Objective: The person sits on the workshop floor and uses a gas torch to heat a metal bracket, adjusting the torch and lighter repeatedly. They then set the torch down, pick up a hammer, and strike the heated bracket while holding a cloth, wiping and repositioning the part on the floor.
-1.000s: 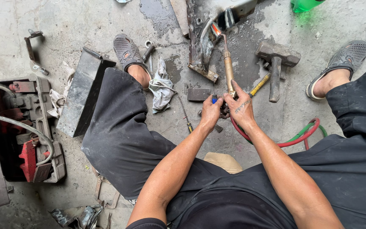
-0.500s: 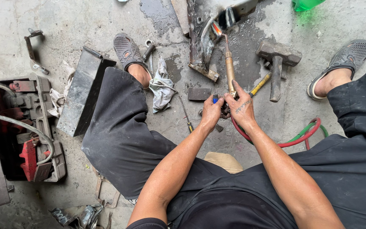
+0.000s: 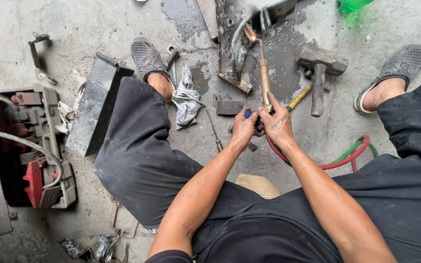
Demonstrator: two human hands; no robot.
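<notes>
Gripping torch [image 3: 265, 80] both hands: right hand [image 3: 276, 124] clenched round handle, left hand [image 3: 243, 130] pinched at valves. Torch ran straight ahead, flame tip on metal part [image 3: 232, 44].

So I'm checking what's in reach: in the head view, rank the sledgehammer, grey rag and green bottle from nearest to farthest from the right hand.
From the right hand:
1. Sledgehammer, just right.
2. Grey rag, left, by the foot.
3. Green bottle, top edge.
</notes>
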